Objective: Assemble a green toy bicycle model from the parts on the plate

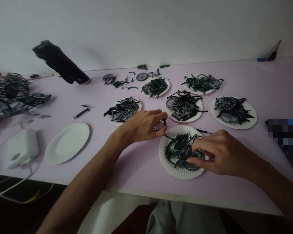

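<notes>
My left hand [146, 125] is closed, with a small dark spoked toy bicycle wheel [160, 124] between its thumb and fingers. It is above the table, just left of the nearest white paper plate [166, 169]. On that plate lies a tangle of dark green miniature bicycle parts [178, 146], with frames and grey spoked wheels among them. My right hand [217, 154] reaches over the plate's right side. Its thumb and index finger are bent and apart, close to the green parts, and nothing shows held between them. A thin dark tool [203, 131] lies behind this hand.
Several more plates of bicycle parts stand behind, including a black pile [184, 105]. Loose parts [119, 83] lie near the wall. To the left are a bare plate [68, 143], a white adapter [24, 148] with cables, a black cylindrical object [63, 63] and stacked miniature bicycles [12, 92].
</notes>
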A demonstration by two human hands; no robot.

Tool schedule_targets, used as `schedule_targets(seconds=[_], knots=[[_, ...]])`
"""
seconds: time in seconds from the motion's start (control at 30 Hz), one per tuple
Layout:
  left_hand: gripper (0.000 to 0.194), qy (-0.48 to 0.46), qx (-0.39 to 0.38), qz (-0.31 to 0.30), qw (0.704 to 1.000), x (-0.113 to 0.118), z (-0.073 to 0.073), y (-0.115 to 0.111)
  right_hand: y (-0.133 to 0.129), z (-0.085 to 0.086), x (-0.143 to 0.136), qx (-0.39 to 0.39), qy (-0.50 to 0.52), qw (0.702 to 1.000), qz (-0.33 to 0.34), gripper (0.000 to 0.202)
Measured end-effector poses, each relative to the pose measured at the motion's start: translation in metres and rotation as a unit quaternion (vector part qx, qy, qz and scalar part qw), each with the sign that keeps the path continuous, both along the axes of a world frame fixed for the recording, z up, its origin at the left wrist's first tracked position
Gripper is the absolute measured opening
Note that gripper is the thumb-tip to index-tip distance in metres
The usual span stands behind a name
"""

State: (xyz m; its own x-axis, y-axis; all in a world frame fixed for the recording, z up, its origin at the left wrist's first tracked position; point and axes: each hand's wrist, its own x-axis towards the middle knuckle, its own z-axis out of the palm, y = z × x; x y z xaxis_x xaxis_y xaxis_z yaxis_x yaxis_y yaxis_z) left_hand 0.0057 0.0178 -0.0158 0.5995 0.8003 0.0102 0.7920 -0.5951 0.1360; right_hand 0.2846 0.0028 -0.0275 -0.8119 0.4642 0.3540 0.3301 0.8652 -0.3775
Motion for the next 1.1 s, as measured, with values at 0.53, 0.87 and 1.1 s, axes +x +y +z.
schedule_targets(seconds=[0.53, 0.87, 1.1], knots=[[0.027, 0.060, -0.031, 0.061, 0.996, 0.000, -0.001, 0.002, -0.004, 0.003, 0.000, 0.019, -0.029, 0.999, 0.006, 0.023], [0.024, 0.071, -0.026, 0.082, 0.994, 0.001, -0.006, 0.003, -0.013, 0.000, -0.007, 0.035, -0.173, 0.984, -0.002, 0.026], [0.027, 0.072, -0.029, 0.093, 0.993, 0.002, -0.006, 0.003, -0.016, 0.001, -0.011, 0.089, -0.179, 0.980, 0.007, 0.018]])
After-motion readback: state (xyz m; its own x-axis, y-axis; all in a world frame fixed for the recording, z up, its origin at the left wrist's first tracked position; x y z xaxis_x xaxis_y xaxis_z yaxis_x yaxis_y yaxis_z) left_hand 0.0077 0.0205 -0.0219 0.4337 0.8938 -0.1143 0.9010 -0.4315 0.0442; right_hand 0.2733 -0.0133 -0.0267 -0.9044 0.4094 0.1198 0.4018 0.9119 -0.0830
